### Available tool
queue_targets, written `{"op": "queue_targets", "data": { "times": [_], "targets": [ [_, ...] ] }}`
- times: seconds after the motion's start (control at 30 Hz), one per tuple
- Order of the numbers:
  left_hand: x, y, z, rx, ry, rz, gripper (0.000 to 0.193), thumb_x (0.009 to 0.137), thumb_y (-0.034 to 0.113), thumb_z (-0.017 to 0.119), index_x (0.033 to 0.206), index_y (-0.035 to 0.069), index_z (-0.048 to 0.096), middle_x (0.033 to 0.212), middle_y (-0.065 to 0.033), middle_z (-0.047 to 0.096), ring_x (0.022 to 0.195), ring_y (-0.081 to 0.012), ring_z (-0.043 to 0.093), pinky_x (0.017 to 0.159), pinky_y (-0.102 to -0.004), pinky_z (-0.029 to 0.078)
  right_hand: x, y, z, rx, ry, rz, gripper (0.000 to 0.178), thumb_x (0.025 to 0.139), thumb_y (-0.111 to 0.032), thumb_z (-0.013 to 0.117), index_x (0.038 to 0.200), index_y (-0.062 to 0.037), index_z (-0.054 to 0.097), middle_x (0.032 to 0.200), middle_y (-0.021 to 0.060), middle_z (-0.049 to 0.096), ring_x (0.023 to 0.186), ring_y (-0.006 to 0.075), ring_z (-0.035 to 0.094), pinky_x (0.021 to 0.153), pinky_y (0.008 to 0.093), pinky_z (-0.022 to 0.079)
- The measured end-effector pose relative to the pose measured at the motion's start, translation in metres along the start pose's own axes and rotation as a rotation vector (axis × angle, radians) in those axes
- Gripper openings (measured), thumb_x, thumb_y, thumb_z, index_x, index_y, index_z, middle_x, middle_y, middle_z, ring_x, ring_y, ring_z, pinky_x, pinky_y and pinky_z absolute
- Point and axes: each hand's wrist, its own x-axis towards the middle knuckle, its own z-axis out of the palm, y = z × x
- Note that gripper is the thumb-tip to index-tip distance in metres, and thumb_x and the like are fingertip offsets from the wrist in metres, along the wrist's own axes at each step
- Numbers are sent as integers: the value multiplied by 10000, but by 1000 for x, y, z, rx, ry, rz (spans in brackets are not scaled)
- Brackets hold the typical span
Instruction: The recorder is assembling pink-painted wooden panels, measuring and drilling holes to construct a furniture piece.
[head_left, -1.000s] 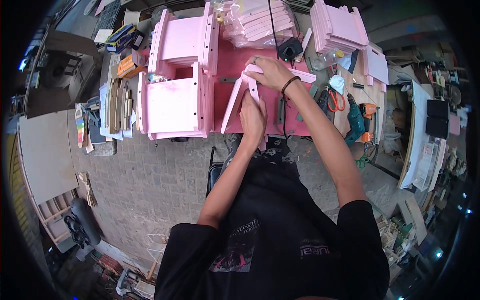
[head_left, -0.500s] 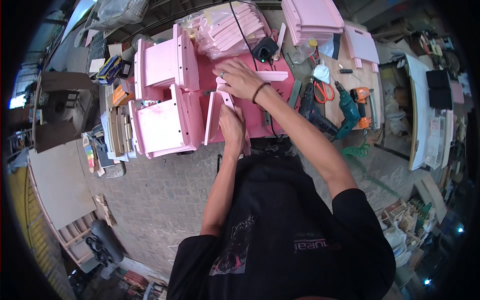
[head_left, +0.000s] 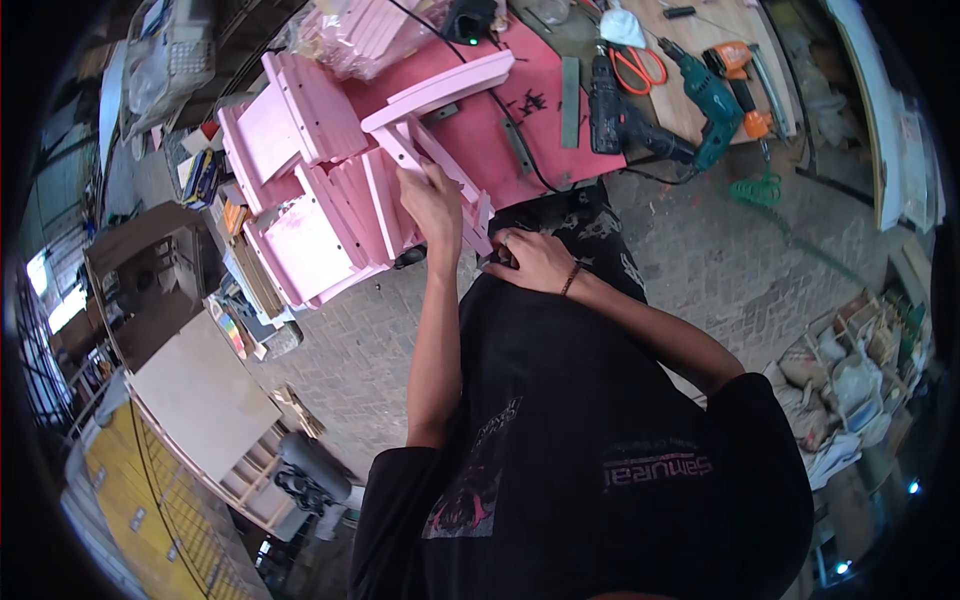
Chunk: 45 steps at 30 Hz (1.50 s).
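On the red work surface (head_left: 560, 60) lies a pink wooden frame (head_left: 440, 88) of joined boards, with a long board across its far end. My left hand (head_left: 432, 212) is closed round one of its boards, which has dark screw holes. At the near end of the frame, close to my shirt, is my right hand (head_left: 538, 262). Its fingers are curled in; what they grip, if anything, is hidden. To the left stand two pink stacks of boards (head_left: 320, 250), one behind the other. Loose dark screws (head_left: 531, 103) lie to the right of the frame.
A black cordless drill (head_left: 606, 105), a green drill (head_left: 716, 125), orange-handled scissors (head_left: 638, 72) and an orange air tool (head_left: 728, 60) lie at the right. A black cable (head_left: 505, 115) crosses the red surface. Behind are a charger (head_left: 470, 20) and plastic-wrapped pink boards (head_left: 375, 35).
My right hand has come back from the frame's far end to its near end by my shirt. The frame has turned, its long board now slanting. My left hand stays on it; the view has shifted.
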Motion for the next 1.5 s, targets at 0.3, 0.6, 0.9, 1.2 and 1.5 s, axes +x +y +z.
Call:
{"op": "queue_targets", "data": {
  "times": [0.3, 0.6, 0.9, 1.2, 1.5],
  "targets": [
    [4, -6, -1, 88, -78, -7, 204, 897, 93, 489, 823, -81, 410, 660, -259, 540, 600, -397, 607, 525, -464, 469, 0, 17, 27, -187, 354, -191, 217, 843, -267, 632, 978, -98, 650, 884, 54, 639, 730, 265, 654, 613, 393, 533],
    [4, -6, 1, 17, -70, 26, 239, 912, 118, 485, 804, -82, 408, 642, -270, 537, 582, -422, 591, 569, -483, 453, 32, 45, -5, -379, 229, -596, 199, 810, -315, 651, 927, -161, 697, 841, 23, 654, 680, 256, 648, 584, 385, 516],
    [15, -31, 7, 114, -20, 166, 226, 898, 101, 483, 799, -89, 411, 665, -293, 531, 664, -468, 571, 640, -517, 426, 26, 36, -6, -312, 155, -444, 232, 841, -354, 618, 957, -169, 696, 873, 16, 664, 725, 271, 648, 636, 402, 516],
    [17, -36, 9, 40, -71, 94, 229, 897, 112, 489, 847, -102, 427, 713, -312, 548, 710, -482, 566, 671, -525, 418, 15, 22, 20, -414, 397, -411, 300, 805, -345, 670, 981, -102, 660, 826, 55, 644, 681, 292, 646, 604, 403, 523],
    [11, -24, 6, -46, -110, 62, 217, 914, 110, 492, 867, -89, 417, 685, -277, 553, 650, -442, 593, 618, -508, 435, 28, 28, -14, -461, 140, -528, 247, 818, -339, 641, 937, -122, 641, 821, 63, 637, 694, 302, 641, 601, 426, 504]
  ]
}}
